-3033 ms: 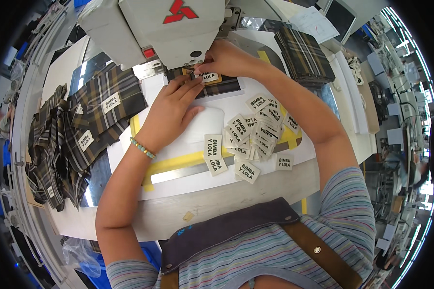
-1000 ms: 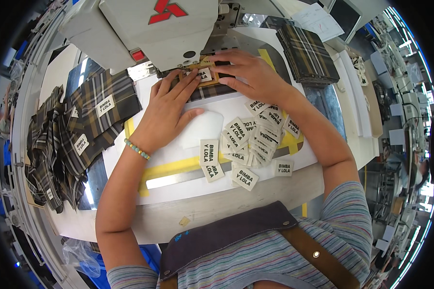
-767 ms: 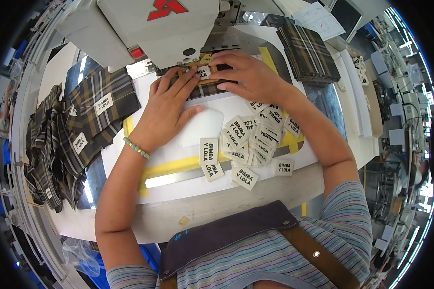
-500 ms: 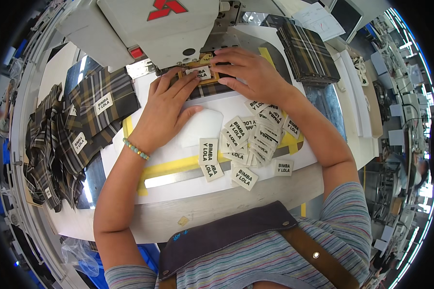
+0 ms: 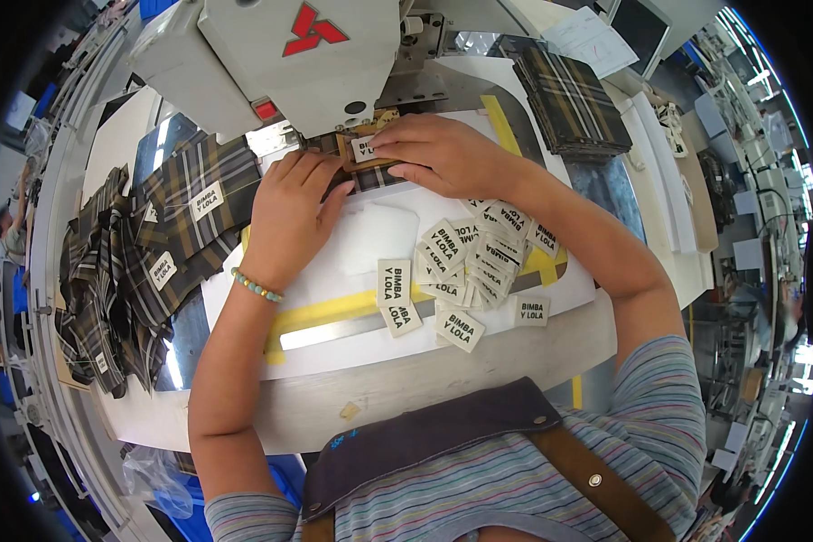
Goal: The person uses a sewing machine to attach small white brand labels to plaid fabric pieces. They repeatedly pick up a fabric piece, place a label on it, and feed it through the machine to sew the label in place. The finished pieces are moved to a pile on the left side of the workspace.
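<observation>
1. While the loose cream labels [image 5: 488,257] lie on your side of the right hand [image 5: 447,154], just beside its wrist, hold that forearm clear so it does not drag the pile.

2. Steady the work with your left hand [image 5: 289,203]: its fingers lie close together, thumb spread away, fingertips at or just beside the left end of the amber window template [image 5: 370,165]. How hard they press, I cannot tell.

3. Your right fingers lie close together over the right part of the cream rectangular label [image 5: 362,149], thumb apart on the near side; whether they pinch its edge is hidden. Smooth it with flat fingertips rather than one pushing finger, so it should not swivel or buckle.

4. Between your two hands, the label sits within the template's window, with plaid fabric [image 5: 375,179] showing nearer to you. Check its margins all round, including the end your right fingers cover.

5. For direction, the label lies face up, lettering upright to you. Its long axis seems to run roughly left to right, from near your left fingertips to beneath your right ones; the lens bends edges, so judge straightness against the window.

6. Its far long edge faces the white sewing-machine head [image 5: 303,77], just beyond the grip; your fingertips are safest on the near side of that.
</observation>
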`<state>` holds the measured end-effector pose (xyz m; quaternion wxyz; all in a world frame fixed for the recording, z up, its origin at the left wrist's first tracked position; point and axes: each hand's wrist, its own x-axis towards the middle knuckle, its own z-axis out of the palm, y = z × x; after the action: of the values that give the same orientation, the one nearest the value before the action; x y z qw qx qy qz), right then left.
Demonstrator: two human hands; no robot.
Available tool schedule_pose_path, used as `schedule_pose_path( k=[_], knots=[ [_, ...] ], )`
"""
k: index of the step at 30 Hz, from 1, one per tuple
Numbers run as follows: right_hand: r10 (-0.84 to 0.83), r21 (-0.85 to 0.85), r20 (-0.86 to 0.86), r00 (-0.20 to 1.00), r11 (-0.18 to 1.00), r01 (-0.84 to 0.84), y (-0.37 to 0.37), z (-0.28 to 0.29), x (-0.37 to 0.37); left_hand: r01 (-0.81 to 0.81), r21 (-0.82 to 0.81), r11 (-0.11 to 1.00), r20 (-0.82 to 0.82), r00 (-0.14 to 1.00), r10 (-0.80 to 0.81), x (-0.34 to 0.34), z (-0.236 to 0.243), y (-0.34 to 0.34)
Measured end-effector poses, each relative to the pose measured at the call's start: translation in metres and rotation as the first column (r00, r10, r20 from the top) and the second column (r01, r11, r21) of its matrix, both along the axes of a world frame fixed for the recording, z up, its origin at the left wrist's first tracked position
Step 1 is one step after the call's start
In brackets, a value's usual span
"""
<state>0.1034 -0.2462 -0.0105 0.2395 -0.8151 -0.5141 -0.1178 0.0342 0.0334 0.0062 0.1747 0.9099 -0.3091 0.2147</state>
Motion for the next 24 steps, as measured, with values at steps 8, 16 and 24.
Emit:
schedule_pose_path(
  k=[8,16,24],
  knots=[
    [0.025,-0.02,0.005,1.0,0.999,-0.025,0.008,-0.007,0.0,-0.002,-0.009,1.0,-0.045,0.999,0.002,0.001,-0.005,0.0],
    [-0.028,-0.086,-0.034,0.999,0.996,0.025,0.012,-0.004,-0.004,0.093,0.03,0.995,-0.062,0.994,-0.091,0.0,-0.003,-0.002],
    [-0.01,-0.05,0.023,1.0,0.999,0.011,0.009,-0.008,-0.001,0.002,0.135,0.991,-0.033,0.999,0.002,0.0,-0.007,0.011]
  ],
)
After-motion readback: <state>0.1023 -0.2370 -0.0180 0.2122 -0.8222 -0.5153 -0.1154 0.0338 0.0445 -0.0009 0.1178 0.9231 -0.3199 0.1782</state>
